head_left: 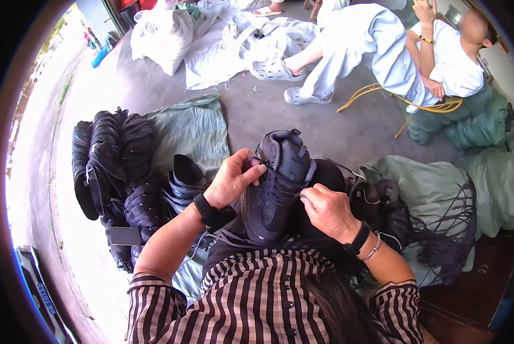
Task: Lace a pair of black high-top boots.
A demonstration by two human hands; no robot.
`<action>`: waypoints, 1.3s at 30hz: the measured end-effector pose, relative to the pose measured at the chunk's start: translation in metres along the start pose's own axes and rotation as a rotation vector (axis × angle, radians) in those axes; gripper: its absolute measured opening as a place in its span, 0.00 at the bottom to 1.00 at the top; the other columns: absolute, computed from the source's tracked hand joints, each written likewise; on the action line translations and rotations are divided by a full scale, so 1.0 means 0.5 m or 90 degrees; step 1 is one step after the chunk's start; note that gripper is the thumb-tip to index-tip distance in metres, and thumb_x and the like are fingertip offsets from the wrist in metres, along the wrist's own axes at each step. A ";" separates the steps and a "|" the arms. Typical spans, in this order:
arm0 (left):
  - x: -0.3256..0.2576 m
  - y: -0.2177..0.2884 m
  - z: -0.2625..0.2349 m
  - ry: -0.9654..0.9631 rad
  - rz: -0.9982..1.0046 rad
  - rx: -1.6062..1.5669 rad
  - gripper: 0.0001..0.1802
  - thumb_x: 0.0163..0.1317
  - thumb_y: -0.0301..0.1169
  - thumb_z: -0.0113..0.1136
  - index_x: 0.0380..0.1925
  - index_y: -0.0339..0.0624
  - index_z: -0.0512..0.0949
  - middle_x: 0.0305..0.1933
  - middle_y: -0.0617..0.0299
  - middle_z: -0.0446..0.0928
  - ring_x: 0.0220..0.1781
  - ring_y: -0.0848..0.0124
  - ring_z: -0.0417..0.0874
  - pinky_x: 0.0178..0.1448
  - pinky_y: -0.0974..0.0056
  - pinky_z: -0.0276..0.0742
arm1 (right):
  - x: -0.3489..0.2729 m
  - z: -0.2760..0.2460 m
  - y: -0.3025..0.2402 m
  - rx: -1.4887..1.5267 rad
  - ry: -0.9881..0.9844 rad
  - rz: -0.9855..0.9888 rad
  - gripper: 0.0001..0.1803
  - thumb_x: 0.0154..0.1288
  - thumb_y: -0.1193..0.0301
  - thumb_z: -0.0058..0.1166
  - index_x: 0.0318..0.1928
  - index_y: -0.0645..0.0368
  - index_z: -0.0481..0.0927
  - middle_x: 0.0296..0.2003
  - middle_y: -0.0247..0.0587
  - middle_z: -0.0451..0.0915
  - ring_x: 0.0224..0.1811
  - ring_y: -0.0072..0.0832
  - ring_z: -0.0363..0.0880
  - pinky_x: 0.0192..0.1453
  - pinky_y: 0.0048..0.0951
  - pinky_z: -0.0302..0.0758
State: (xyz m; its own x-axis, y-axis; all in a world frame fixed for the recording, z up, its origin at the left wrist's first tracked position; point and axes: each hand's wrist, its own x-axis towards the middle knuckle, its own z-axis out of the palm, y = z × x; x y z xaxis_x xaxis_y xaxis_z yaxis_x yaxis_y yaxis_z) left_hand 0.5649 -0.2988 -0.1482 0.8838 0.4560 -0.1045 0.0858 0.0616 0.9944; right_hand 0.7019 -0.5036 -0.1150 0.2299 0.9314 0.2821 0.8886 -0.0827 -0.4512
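Observation:
A dark grey high-top shoe point(281, 198) rests on my lap, its toe toward me and its tongue standing up at the far end. Laces cross over its front. At the upper left of the shoe, my left hand point(235, 176) pinches a dark shoelace between thumb and fingers. My right hand point(329, 213) is closed by the shoe's right side, with the thumb and forefinger pressed on the lace there. The lace ends are mostly hidden by my fingers.
Several black shoes point(122, 155) are piled at the left on a green woven sheet point(191, 129), with a phone point(124, 235) on them. Dark laces point(447, 232) lie on green sacking at the right. Ahead, a person point(383, 51) sits near white sacks point(162, 37) and yellow cord point(363, 92).

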 end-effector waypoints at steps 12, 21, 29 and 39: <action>0.006 0.030 -0.008 0.053 -0.135 -0.269 0.05 0.63 0.29 0.54 0.38 0.48 0.70 0.21 0.74 0.64 0.18 0.85 0.58 0.22 0.77 0.52 | 0.014 -0.013 0.036 -0.186 0.096 -0.094 0.11 0.52 0.78 0.57 0.38 0.59 0.76 0.21 0.35 0.68 0.20 0.29 0.74 0.25 0.27 0.72; 0.007 0.029 -0.024 0.070 -0.164 -0.357 0.05 0.62 0.28 0.56 0.36 0.48 0.71 0.19 0.72 0.65 0.16 0.82 0.58 0.21 0.74 0.52 | 0.018 -0.050 0.017 0.672 -0.152 0.362 0.06 0.63 0.73 0.56 0.35 0.64 0.79 0.20 0.24 0.74 0.17 0.07 0.65 0.20 0.13 0.61; 0.024 0.064 -0.093 0.167 -0.051 -0.375 0.06 0.61 0.25 0.55 0.37 0.48 0.71 0.19 0.74 0.63 0.16 0.83 0.57 0.19 0.74 0.51 | -0.018 -0.026 0.028 0.347 -0.128 0.078 0.09 0.59 0.77 0.58 0.41 0.63 0.78 0.23 0.27 0.76 0.25 0.13 0.73 0.31 0.18 0.72; -0.007 0.153 -0.176 0.268 0.025 -0.228 0.03 0.63 0.25 0.51 0.35 0.48 0.70 0.16 0.76 0.57 0.15 0.84 0.53 0.20 0.74 0.51 | 0.010 -0.035 0.032 0.565 0.038 0.359 0.09 0.67 0.73 0.48 0.43 0.63 0.78 0.26 0.32 0.80 0.21 0.13 0.73 0.24 0.18 0.69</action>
State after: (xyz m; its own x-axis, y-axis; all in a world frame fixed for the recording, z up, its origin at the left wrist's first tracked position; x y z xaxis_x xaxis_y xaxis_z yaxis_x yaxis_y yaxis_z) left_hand 0.5282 -0.2176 -0.0733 0.6170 0.7748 -0.1379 -0.1702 0.3025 0.9378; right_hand 0.7244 -0.5066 -0.1060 0.5604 0.8177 -0.1315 0.0429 -0.1872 -0.9814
